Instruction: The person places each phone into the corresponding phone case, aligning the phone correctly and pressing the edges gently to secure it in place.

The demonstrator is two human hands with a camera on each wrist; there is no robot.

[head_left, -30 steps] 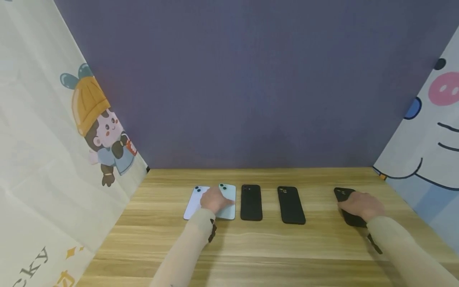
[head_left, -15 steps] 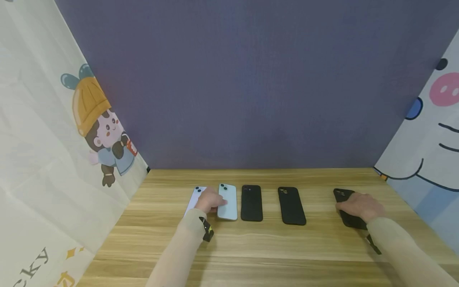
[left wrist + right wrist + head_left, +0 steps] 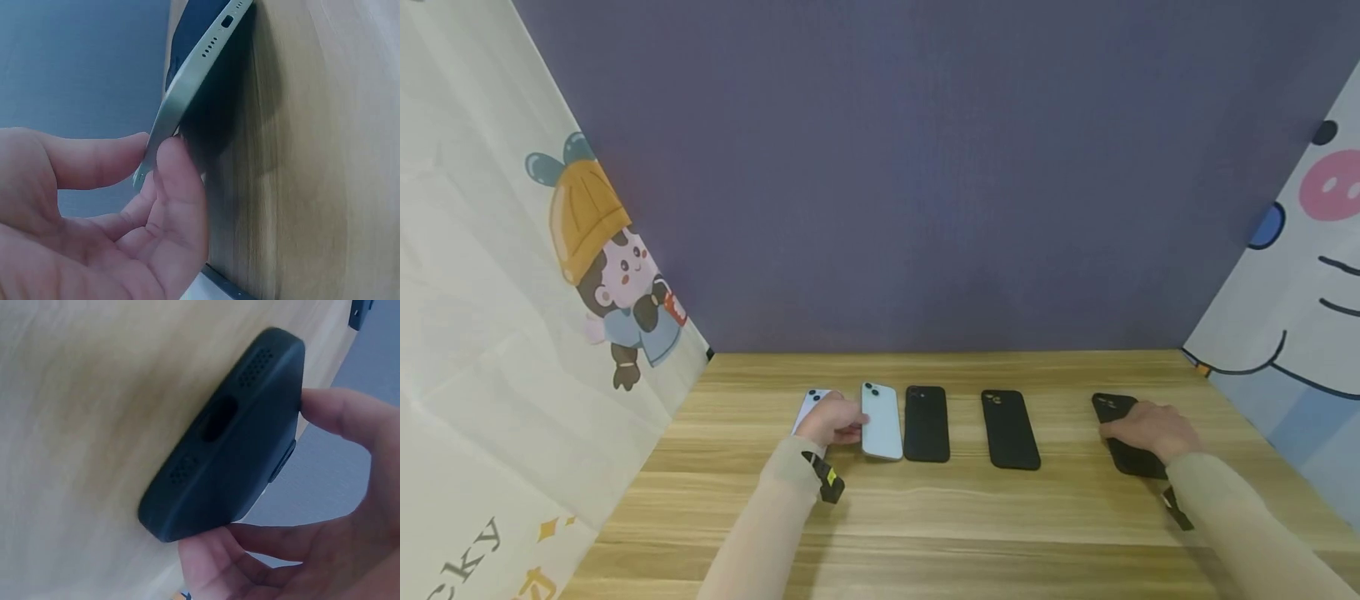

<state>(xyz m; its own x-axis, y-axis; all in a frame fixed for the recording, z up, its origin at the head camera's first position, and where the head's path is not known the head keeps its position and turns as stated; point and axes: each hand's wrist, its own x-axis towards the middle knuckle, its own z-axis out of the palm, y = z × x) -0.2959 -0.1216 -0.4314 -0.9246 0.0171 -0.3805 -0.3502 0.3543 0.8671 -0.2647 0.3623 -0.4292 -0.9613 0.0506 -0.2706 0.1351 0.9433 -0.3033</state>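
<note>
My left hand [image 3: 832,419] pinches the left edge of a pale mint phone [image 3: 882,421] between thumb and fingers. In the left wrist view, the phone [image 3: 190,75] is tilted, its held edge raised off the table and its port end toward the camera. A pale lilac phone [image 3: 812,403] lies partly hidden behind that hand. At the right, my right hand [image 3: 1153,429] grips a black phone case [image 3: 1131,458] across its long sides. The right wrist view shows the case [image 3: 234,450] with its port opening and speaker holes; whether a phone is inside I cannot tell.
Two more black phone cases lie flat between my hands, one [image 3: 927,425] close beside the mint phone and another [image 3: 1011,429] farther right. The wooden table [image 3: 925,525] ends at a dark grey panel [image 3: 925,183]. Printed cloths hang on both sides.
My left hand has moved off the phone's back to its left edge. The mint phone has shifted slightly right and tilted. My right hand and its case have shifted slightly left.
</note>
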